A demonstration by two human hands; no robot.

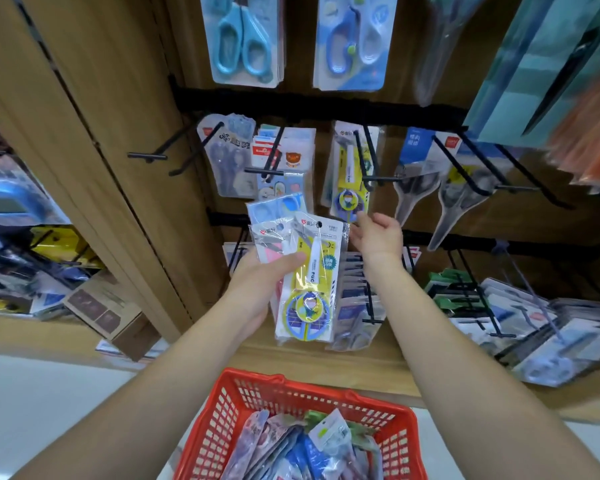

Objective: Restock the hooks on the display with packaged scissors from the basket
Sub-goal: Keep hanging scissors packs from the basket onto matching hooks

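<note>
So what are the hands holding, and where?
The left hand grips a bunch of scissor packs by their left edge, thumb across the front. The right hand holds nothing.

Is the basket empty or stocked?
Stocked: a heap of packets lies inside the basket, filling the part of it in view.

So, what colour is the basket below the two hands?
The basket is red, seen best in the head view.
</note>
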